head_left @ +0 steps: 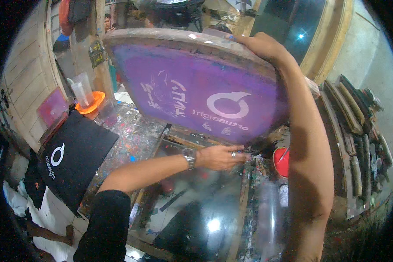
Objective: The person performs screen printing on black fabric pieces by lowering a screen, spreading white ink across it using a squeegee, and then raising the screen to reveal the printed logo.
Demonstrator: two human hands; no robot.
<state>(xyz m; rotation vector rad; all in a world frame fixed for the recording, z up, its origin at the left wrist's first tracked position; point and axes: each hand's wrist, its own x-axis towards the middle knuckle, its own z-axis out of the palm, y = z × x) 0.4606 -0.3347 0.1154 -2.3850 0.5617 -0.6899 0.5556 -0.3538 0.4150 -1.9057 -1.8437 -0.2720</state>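
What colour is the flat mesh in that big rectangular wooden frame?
The flat mesh in the rectangular wooden frame is mostly purple, clearest in the head view.

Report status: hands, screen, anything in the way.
Right hand gripping top edge, tilted purple printing screen. Left hand open over glass panel, contact unclear. Possibly in the way: left forearm over panel.
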